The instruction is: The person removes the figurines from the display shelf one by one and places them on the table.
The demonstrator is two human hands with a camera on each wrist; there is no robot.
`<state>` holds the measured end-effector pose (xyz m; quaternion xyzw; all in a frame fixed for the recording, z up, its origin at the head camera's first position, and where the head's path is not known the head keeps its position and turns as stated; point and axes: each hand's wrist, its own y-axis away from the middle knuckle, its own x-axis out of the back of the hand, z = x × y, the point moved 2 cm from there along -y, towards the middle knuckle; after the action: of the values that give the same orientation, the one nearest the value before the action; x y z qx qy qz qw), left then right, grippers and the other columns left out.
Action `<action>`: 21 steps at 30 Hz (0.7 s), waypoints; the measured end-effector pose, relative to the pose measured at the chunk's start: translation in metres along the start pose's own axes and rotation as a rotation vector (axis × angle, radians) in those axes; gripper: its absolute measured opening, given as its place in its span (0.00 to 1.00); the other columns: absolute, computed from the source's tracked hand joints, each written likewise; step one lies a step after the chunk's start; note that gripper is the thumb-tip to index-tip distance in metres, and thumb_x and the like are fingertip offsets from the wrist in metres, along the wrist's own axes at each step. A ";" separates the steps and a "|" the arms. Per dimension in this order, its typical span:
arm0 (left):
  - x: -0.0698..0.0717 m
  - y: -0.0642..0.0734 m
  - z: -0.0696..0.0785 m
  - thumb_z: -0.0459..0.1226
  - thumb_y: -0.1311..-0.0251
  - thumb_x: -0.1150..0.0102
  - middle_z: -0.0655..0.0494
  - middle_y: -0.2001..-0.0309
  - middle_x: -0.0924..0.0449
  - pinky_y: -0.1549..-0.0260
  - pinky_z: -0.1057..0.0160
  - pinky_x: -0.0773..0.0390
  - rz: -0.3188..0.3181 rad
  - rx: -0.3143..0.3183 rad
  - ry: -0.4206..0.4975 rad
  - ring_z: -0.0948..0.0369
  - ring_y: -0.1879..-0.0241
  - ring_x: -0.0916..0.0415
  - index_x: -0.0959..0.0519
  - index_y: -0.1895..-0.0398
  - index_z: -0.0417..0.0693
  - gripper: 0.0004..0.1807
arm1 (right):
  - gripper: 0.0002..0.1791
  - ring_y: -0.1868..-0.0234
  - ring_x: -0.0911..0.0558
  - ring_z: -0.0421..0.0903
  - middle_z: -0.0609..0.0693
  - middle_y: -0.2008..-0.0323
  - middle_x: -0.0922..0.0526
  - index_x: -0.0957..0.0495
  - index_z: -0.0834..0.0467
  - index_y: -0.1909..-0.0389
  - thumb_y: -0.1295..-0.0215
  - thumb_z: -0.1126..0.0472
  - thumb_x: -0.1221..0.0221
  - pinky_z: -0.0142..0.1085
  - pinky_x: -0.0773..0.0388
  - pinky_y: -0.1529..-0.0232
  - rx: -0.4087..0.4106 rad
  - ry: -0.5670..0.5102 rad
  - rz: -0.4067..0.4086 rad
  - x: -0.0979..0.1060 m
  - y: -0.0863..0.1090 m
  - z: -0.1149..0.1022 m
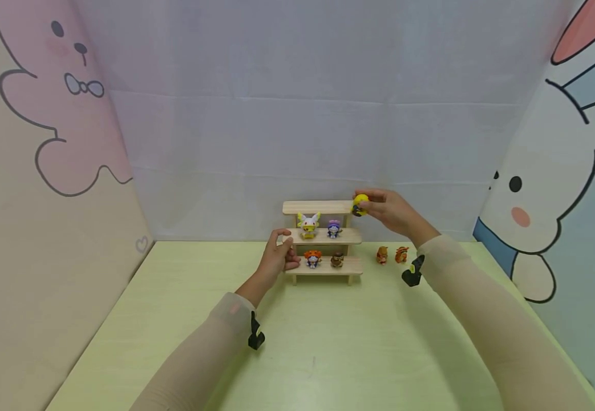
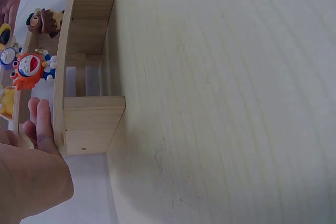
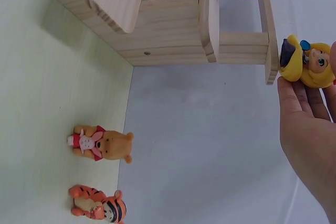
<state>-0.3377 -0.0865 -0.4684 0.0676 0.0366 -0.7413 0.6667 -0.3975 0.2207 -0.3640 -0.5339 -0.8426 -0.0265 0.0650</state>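
A three-tier wooden shelf (image 1: 323, 236) stands on the table against the back. My left hand (image 1: 275, 258) grips its left end at the middle tier, with lower fingers by the bottom tier. My right hand (image 1: 392, 212) pinches a yellow-haired figurine (image 3: 310, 62) at the right end of the top tier. On the middle tier stand a white-and-yellow figurine with big ears (image 1: 308, 226) and a purple-hooded cat figurine (image 1: 334, 229). The bottom tier bears an orange-hooded cat figurine (image 1: 312, 259) and a brown figurine (image 1: 336, 260).
Right of the shelf, a bear figurine (image 3: 105, 143) in red and an orange tiger figurine (image 3: 98, 203) stand on the table (image 1: 328, 342). A pale cloth wall (image 1: 256, 137) rises behind, and printed cartoon panels flank both sides.
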 end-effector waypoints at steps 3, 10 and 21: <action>0.000 0.000 0.000 0.40 0.18 0.54 0.51 0.71 0.28 0.72 0.63 0.13 -0.001 0.000 0.004 0.59 0.75 0.19 0.37 0.35 0.50 0.15 | 0.31 0.21 0.40 0.55 0.62 0.23 0.39 0.42 0.66 0.22 0.20 0.61 0.46 0.44 0.45 0.21 -0.006 0.015 0.002 0.005 0.005 0.000; 0.000 0.000 0.001 0.40 0.18 0.54 0.51 0.72 0.28 0.72 0.63 0.13 0.000 0.003 0.004 0.59 0.75 0.19 0.37 0.35 0.50 0.15 | 0.30 0.21 0.41 0.53 0.61 0.23 0.40 0.42 0.66 0.22 0.19 0.62 0.47 0.42 0.44 0.22 -0.021 0.017 0.019 0.015 0.015 0.003; -0.001 -0.001 -0.001 0.40 0.18 0.54 0.51 0.71 0.28 0.72 0.63 0.13 0.000 0.011 -0.004 0.59 0.75 0.19 0.37 0.33 0.49 0.16 | 0.32 0.33 0.30 0.40 0.64 0.24 0.41 0.42 0.66 0.22 0.20 0.60 0.45 0.37 0.39 0.24 -0.037 0.071 0.003 0.035 0.031 0.014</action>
<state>-0.3390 -0.0858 -0.4688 0.0696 0.0312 -0.7415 0.6666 -0.3854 0.2669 -0.3736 -0.5350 -0.8384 -0.0609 0.0851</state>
